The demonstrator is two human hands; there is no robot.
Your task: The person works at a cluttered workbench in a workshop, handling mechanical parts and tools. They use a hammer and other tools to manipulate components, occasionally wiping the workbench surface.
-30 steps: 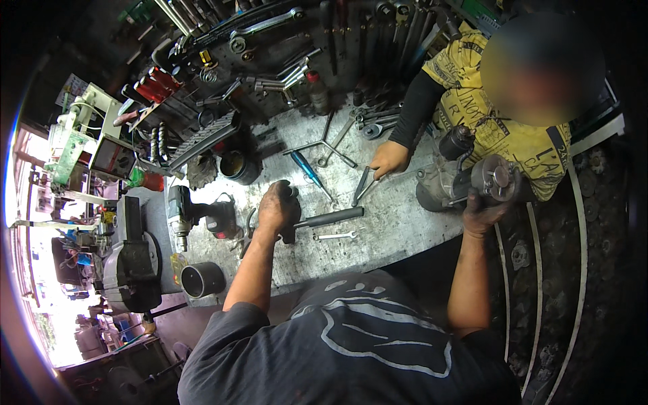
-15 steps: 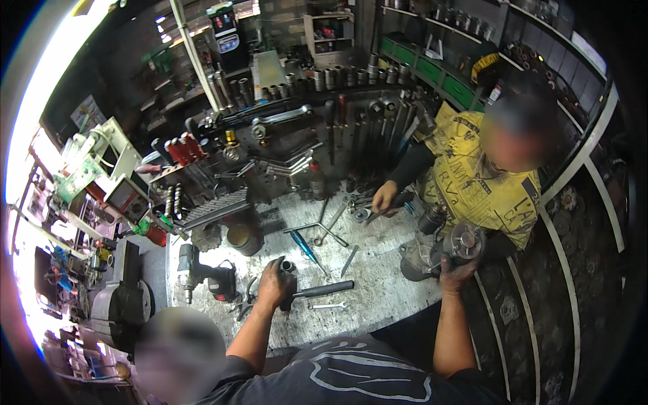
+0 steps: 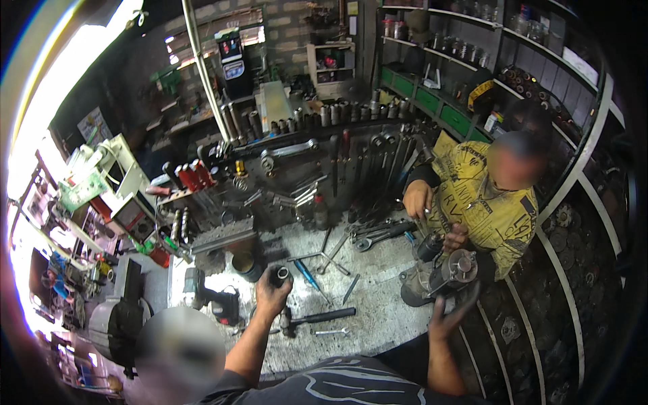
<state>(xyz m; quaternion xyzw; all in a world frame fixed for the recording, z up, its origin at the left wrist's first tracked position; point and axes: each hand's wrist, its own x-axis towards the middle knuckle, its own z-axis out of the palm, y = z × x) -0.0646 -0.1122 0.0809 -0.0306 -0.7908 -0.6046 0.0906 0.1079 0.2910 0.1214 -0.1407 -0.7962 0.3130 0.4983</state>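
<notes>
My left hand (image 3: 270, 293) is closed round a short dark cylindrical piece (image 3: 283, 272) with a light rim, above the metal bench. My right hand (image 3: 451, 316) has its fingers apart just below the starter motor (image 3: 455, 268), which stands at the bench's right end. Near my left hand are a cordless drill (image 3: 223, 304), a dark can (image 3: 246, 268), a hammer (image 3: 324, 314) and a blue-handled tool (image 3: 306, 273). A small wrench (image 3: 331, 331) lies nearer the front edge.
A co-worker in yellow (image 3: 466, 179) leans over the right end, hands (image 3: 418, 201) raised at the motor. Behind stands a rack of sockets and tools (image 3: 290, 158). A vise (image 3: 118, 324) is at left, shelving (image 3: 540, 216) at right.
The view has tilted up. My right hand has come away from the motor's side and opened. The co-worker's hands have lifted from the bench to the motor's top.
</notes>
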